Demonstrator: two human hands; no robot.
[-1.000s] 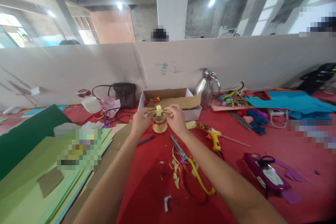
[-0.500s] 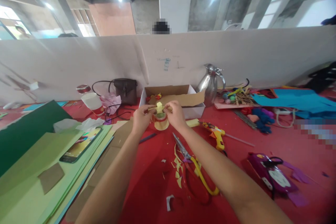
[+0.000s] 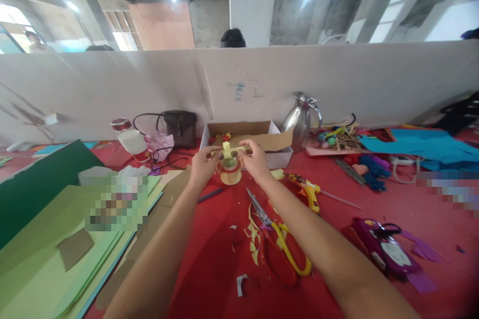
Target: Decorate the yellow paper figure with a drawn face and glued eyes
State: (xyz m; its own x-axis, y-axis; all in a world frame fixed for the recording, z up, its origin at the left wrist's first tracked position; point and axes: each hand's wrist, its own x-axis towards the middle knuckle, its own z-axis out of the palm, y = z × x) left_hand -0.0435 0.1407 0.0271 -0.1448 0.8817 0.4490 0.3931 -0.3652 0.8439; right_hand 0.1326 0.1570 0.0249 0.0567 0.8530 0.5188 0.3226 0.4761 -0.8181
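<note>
Yellow craft (image 3: 230, 175) (between 2 hands (image 3: 204, 165)).

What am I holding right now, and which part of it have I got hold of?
A small yellow piece: the left hand pinches its left end; the right hand is at its right end, its grip unclear.

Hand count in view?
2: left hand at the left end of the yellow piece, right hand at its right end. Any behind the white partition would be hidden.
</note>
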